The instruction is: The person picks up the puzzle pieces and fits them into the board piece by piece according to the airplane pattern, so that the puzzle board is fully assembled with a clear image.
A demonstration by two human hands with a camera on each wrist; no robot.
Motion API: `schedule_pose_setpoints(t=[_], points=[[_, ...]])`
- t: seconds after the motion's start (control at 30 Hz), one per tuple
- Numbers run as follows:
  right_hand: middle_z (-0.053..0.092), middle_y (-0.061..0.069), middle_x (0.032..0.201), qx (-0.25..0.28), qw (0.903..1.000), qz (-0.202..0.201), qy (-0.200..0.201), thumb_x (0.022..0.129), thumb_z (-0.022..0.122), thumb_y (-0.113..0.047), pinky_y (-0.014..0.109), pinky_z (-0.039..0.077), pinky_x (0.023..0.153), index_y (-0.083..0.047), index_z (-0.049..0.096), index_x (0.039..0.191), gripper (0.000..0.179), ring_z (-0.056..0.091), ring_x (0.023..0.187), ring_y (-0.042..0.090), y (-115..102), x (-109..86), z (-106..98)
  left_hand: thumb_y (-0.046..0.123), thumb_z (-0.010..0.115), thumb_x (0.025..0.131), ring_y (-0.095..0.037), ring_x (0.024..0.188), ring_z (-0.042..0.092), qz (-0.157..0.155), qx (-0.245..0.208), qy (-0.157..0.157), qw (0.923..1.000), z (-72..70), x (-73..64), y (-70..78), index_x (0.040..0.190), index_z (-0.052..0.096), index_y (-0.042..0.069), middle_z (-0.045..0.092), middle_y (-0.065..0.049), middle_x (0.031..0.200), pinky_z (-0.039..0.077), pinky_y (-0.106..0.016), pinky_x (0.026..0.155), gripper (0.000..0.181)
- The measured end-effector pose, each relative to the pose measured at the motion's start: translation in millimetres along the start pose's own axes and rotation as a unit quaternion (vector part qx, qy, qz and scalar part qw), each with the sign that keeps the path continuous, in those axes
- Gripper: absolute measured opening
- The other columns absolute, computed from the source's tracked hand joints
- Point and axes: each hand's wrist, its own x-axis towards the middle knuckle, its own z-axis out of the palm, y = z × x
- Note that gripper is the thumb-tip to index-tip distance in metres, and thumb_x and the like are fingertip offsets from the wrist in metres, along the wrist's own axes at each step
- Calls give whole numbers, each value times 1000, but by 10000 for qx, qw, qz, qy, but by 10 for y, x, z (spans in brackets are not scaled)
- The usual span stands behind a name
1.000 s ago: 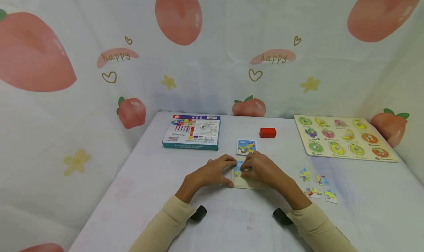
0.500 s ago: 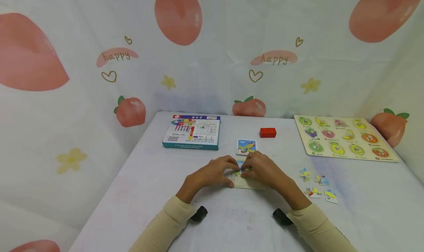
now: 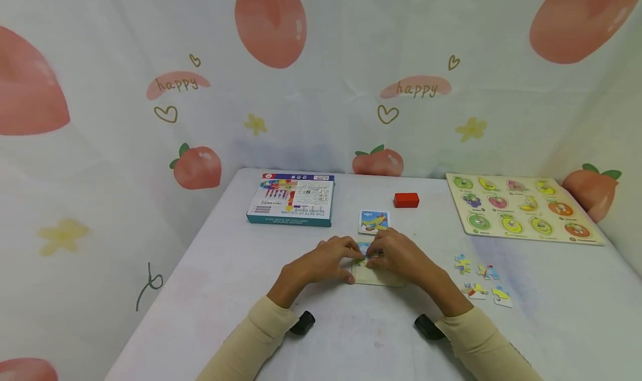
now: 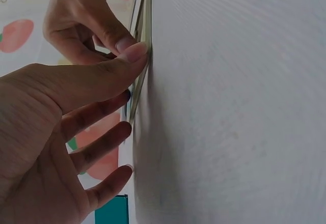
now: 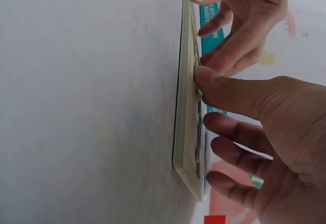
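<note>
A shallow wooden puzzle tray [image 3: 378, 278] lies in front of me, blue picture pieces [image 3: 363, 249] set in its far left part. My left hand [image 3: 323, 261] holds the tray's left side, thumb at the near corner, index fingertip over the pieces. Close beside it, my right hand [image 3: 399, 257] pinches a puzzle piece against the tray with thumb and index finger; its fingers mostly hide that piece. In the right wrist view, the right thumb [image 5: 219, 84] presses down inside the tray rim [image 5: 179, 152]. Just beyond the tray lies an airplane picture card [image 3: 374, 221].
Several loose puzzle pieces [image 3: 473, 291] lie right of my right forearm. A red block [image 3: 406, 200] stands behind the picture card. A boxed bead set [image 3: 291, 200] is at the back left, and a fruit puzzle board [image 3: 524, 211] at the back right.
My left index fingertip has slid slightly right over the pieces, toward the right hand's fingers. The right hand stays nearly in place, and the loose pieces have not moved.
</note>
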Motion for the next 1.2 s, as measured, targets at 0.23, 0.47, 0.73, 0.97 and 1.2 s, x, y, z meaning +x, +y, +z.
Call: schedule_pose_setpoints(t=[0.23,0.47,0.73,0.97,1.2], points=[[74,-5,97,54,10000,71,-27,86,90,-25,39,53,87,-15,86,102,20,62,100,18,24,-3,8,28,83,94,-19,132,51,42,45,-40,10000,3,-14,12,142,70,20,60,2,141,42,-43,107,51],[75,-2,103,504,9987,-50,-106,89,87,-21,43,52,91,-11,83,107,21,62,103,21,175,-69,-100,27,83,94,-17,135,50,130,123,-24,9998,26,5,30,143,69,20,59,3,143,41,-41,106,51],[76,-2,108,557,9980,301,89,91,85,-23,46,53,92,-12,82,112,24,61,108,24,501,-364,-335,22,82,95,-17,145,46,51,-43,-64,10000,38,-9,46,145,68,18,57,3,151,40,-44,114,52],[76,0,114,312,9975,571,269,89,87,-25,51,53,96,-14,81,115,29,63,114,28,787,-724,-529,22,82,95,-18,147,46,83,-49,-36,9999,41,-23,33,147,66,17,56,2,152,38,-47,120,54],[76,7,120,79,9950,971,210,87,88,-29,58,51,97,-12,80,118,36,61,118,35,1026,-1000,-639,22,82,95,-18,146,46,149,-76,-29,9999,59,-22,5,147,66,17,56,2,151,38,-47,120,54]])
